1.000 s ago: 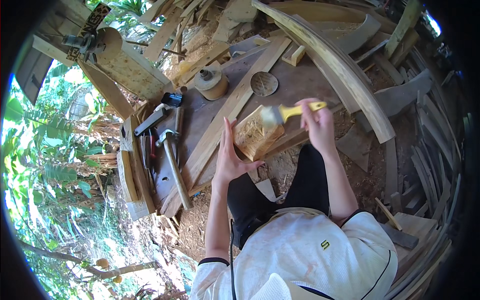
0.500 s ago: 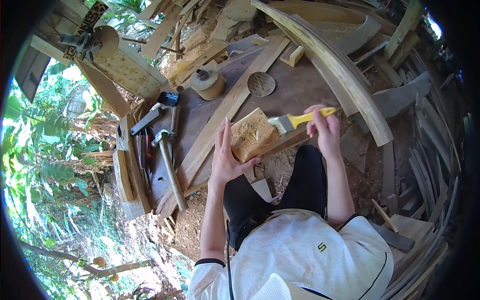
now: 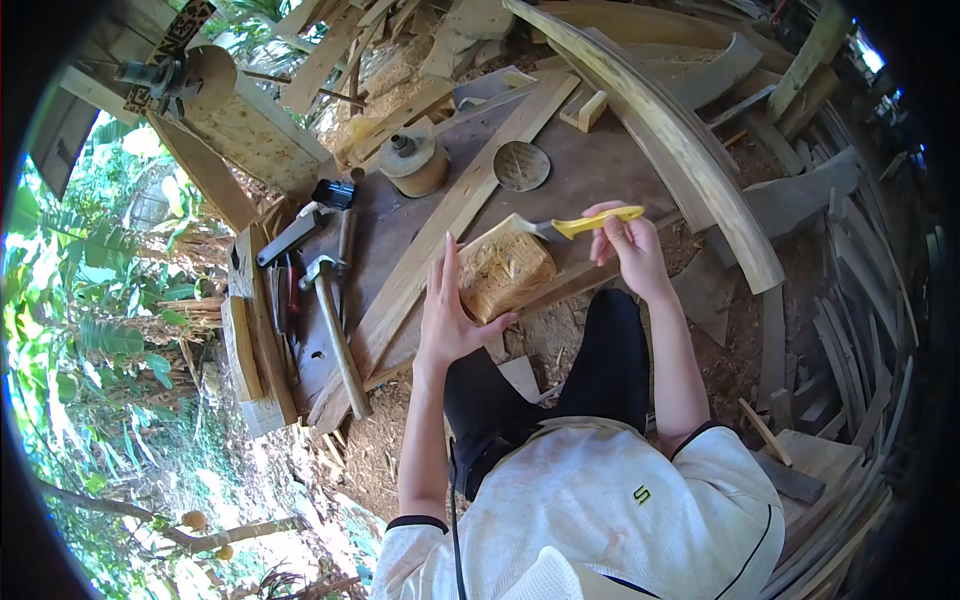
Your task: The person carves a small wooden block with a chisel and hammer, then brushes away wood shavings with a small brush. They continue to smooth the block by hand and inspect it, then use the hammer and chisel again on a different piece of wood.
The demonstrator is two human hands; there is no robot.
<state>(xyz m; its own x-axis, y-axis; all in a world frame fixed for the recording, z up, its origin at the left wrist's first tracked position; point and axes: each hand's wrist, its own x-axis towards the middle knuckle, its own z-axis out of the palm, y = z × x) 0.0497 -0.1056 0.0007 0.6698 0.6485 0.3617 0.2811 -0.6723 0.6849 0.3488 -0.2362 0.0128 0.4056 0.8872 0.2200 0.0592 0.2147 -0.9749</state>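
Observation:
A squared wooden block [image 3: 508, 275] with a rough, chipped face stands at the near edge of the workbench. My left hand [image 3: 450, 310] braces its left side, fingers pointing up along it and thumb hooked round the near corner. In my right hand [image 3: 630, 245] is a paintbrush [image 3: 590, 222], its yellow handle pinched between thumb and fingers. The brush's metal band lies by the block's top right edge. Its bristles are mostly hidden there, so I cannot tell exactly how they touch the wood.
On the bench [image 3: 400, 222], a long plank [image 3: 450, 235] runs diagonally. A round dish [image 3: 521, 166] and a squat container [image 3: 413, 165] with a dark top stand beyond the block. A hammer [image 3: 338, 335] and other tools lie left. A long curved timber [image 3: 680, 140] arches at right.
My right hand has moved the brush slightly left and up, from the block's right side to its top edge. My left hand stays on the block.

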